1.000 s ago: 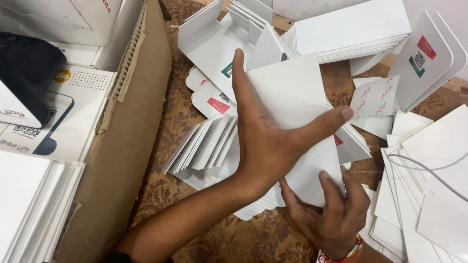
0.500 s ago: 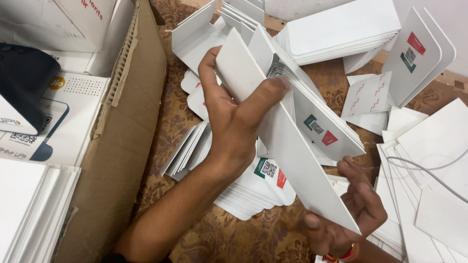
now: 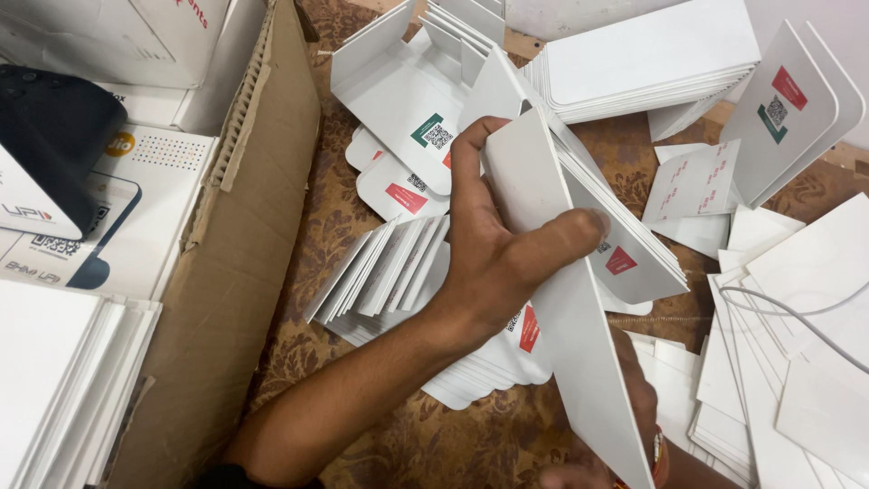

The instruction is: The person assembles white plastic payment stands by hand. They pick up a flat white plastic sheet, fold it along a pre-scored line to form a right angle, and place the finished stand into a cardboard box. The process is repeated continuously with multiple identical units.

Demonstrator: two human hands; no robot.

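Folding of a white card stand, seen from above, part way through. Left hand (image 3: 493, 263) clamped on the upper part of a white folded card panel (image 3: 579, 353), fingers (image 3: 466, 172) wrapped over its far edge and thumb (image 3: 566, 237) pressed across its near face. Panel held edge-on and tilted, already creased into a shallow angle, lifted clear of the brown patterned table (image 3: 299, 362). Right hand (image 3: 638, 412) largely hidden behind the lower end of the same panel; only part of the palm and a wrist with a red thread band (image 3: 659, 457) visible, apparently steadying the panel from beneath, grip not discernible.

Relative to the held panel: directly beneath and to its left, a fanned stack of flat white cards (image 3: 380, 272); further beyond, at its upper left, several opened cards with small red and green labels (image 3: 407, 109); at its upper right, a neat stack of white sheets (image 3: 652, 63) and one standing finished stand (image 3: 792, 109); at its right, loose white sheets (image 3: 797, 299) with a thin grey cable (image 3: 797, 317) across them; at its far left, a corrugated cardboard box (image 3: 235, 272) with white packaging inside.

Judged state: one piece in mid-fold, a few already shaped, many flat blanks left unfolded.
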